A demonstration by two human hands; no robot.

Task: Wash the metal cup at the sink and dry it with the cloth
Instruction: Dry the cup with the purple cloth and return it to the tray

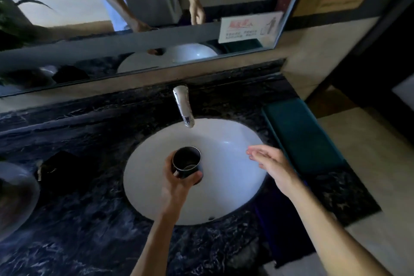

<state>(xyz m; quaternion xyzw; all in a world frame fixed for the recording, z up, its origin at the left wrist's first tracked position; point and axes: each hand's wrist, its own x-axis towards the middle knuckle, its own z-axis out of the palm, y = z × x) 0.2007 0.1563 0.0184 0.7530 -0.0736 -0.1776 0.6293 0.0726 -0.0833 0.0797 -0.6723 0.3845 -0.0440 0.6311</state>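
Observation:
My left hand [179, 180] grips a dark metal cup [186, 161] from below and holds it upright over the white sink basin [224, 197]. The cup's mouth faces up, below and in front of the chrome faucet [184, 107]. No water stream shows from the spout. To the right of the cup, my right hand [272, 164] hovers over the basin's right side with fingers loosely apart and nothing in it. A dark blue cloth [280, 226] lies on the counter's right edge, partly under my right forearm.
The basin is set in a dark marble counter [78, 219]. A folded teal cloth or pad [300, 134] lies at the counter's right end. A second basin [13, 195] shows at the far left. A mirror [134, 18] stands behind the faucet.

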